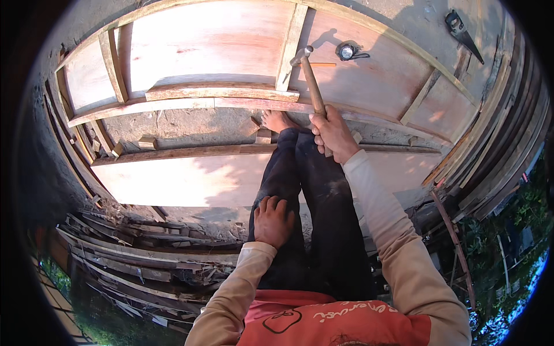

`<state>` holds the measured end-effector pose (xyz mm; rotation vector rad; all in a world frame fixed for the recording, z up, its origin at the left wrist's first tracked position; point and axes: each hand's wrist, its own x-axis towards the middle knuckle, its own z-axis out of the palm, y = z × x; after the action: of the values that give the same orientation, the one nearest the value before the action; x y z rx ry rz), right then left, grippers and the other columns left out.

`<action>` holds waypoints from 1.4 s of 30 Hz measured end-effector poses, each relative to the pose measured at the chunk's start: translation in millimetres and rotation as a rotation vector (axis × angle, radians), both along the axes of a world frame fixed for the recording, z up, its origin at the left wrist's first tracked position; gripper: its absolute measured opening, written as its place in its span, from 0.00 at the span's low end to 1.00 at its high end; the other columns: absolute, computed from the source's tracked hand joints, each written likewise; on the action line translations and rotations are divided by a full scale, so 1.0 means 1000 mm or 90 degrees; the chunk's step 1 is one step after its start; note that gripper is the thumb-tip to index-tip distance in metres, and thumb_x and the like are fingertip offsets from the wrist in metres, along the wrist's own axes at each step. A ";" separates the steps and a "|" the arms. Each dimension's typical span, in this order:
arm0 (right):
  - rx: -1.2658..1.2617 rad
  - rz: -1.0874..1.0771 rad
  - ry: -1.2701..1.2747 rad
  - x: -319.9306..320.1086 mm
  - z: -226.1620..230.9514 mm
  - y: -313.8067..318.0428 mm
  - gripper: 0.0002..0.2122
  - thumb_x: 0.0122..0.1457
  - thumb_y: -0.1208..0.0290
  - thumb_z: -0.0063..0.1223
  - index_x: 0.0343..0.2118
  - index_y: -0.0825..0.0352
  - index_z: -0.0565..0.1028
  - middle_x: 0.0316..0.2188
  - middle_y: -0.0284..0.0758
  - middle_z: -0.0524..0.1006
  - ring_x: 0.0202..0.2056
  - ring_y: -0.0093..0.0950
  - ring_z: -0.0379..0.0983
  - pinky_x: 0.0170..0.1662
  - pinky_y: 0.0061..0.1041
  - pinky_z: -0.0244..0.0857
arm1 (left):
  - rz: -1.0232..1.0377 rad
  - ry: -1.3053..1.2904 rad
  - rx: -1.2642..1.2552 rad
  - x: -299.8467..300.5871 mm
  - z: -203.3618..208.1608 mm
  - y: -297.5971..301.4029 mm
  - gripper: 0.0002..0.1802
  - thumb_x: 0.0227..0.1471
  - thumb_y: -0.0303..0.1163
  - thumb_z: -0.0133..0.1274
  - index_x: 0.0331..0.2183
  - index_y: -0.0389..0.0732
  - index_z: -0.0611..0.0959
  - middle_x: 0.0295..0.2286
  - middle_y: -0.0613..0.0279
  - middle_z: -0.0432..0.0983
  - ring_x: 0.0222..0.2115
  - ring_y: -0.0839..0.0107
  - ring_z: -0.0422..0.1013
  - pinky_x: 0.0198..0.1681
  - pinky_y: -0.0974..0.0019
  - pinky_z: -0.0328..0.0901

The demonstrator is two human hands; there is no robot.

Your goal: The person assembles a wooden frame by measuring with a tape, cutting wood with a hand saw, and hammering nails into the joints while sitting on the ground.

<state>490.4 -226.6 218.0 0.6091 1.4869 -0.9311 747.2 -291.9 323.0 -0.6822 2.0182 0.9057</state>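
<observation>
My right hand (pixel 336 134) is closed round the wooden handle of a hammer (pixel 314 86), which points away from me. The hammer's metal head is over a cross-strip (pixel 293 43) of a plywood panel (pixel 202 46) framed with wooden strips. Fingers slightly apart, my left hand (pixel 273 222) lies on my left leg and holds nothing. Just right of the hammer head, an orange pencil (pixel 325 64) is on the plywood. Beyond it sits a round tape measure (pixel 347 52) with a dark strap. A loose wooden bar (pixel 222 92) lies along the panel's near edge.
A handsaw (pixel 463 36) with a black handle lies on the ground at the far right. Nearer me is a second plywood piece (pixel 173 181), with my legs across it. Small wood blocks (pixel 148 142) lie between the panels. Stacked boards (pixel 513 121) line the right; more timber (pixel 133 254) lies at near left.
</observation>
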 end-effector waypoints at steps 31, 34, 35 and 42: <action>-0.078 -0.029 0.391 -0.037 0.024 -0.019 0.11 0.66 0.63 0.51 0.39 0.64 0.64 0.22 0.27 0.65 0.16 0.17 0.62 0.16 0.23 0.59 | 0.075 0.008 -0.027 -0.013 0.006 0.027 0.20 0.50 0.41 0.59 0.44 0.43 0.81 0.48 0.56 0.75 0.55 0.53 0.66 0.56 0.47 0.60; 0.003 0.111 0.577 0.017 -0.029 0.025 0.12 0.66 0.62 0.52 0.36 0.64 0.65 0.21 0.29 0.66 0.16 0.20 0.64 0.17 0.24 0.61 | 0.060 0.011 -0.015 -0.026 0.006 0.025 0.20 0.50 0.41 0.59 0.44 0.43 0.81 0.48 0.56 0.75 0.55 0.54 0.66 0.56 0.46 0.60; 0.091 0.332 0.576 0.034 -0.048 0.039 0.12 0.66 0.62 0.52 0.35 0.65 0.65 0.21 0.30 0.67 0.16 0.21 0.65 0.17 0.25 0.61 | 0.057 0.018 -0.017 -0.027 0.004 0.026 0.20 0.50 0.41 0.59 0.44 0.43 0.81 0.48 0.56 0.75 0.55 0.54 0.66 0.56 0.46 0.60; -0.076 0.359 0.042 0.024 0.050 0.022 0.15 0.67 0.61 0.49 0.43 0.71 0.67 0.20 0.40 0.74 0.16 0.31 0.71 0.20 0.34 0.64 | 0.086 -0.008 -0.021 -0.009 0.011 0.031 0.20 0.49 0.41 0.58 0.43 0.42 0.81 0.47 0.54 0.75 0.55 0.54 0.67 0.56 0.45 0.60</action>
<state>514.9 -204.1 268.5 0.0562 1.5339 -0.5937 738.3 -261.3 333.9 -0.8479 1.9991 0.9461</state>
